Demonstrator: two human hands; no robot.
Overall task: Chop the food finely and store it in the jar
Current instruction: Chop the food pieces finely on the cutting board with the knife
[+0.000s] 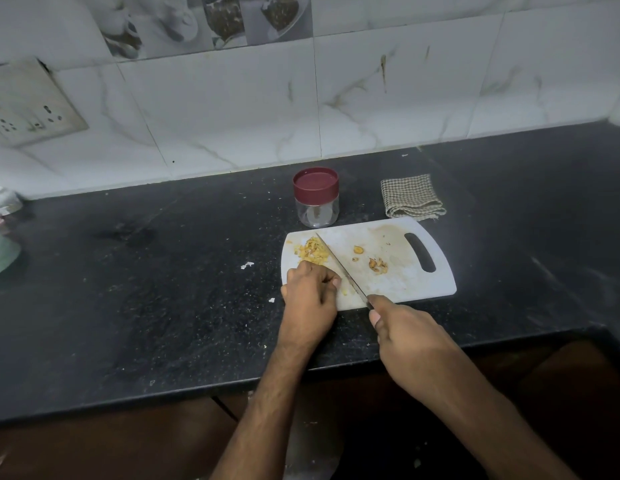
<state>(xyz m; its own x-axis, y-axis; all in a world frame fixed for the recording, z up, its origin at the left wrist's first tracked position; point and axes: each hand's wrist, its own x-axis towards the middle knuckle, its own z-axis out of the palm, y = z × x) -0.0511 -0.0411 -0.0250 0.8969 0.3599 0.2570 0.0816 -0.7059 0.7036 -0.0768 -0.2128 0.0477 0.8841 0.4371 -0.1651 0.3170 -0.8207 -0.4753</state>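
Head view: right hand [410, 341] grips a knife [339, 266], blade angled across the white cutting board [405, 282] beside a pile of yellow chopped food [313, 251]. Left hand [310, 296], fingers curled, rests at the pile. Jar [316, 197], lid on, stands behind the board.

Dim kitchen corner. Black speckled stone counter [163, 289] against a wall of white marble-veined tiles [388, 98], with a band of picture tiles [211, 22] above. Grimy socket plate [31, 105] at left. Brown cabinet fronts [111, 445] beneath the counter edge.
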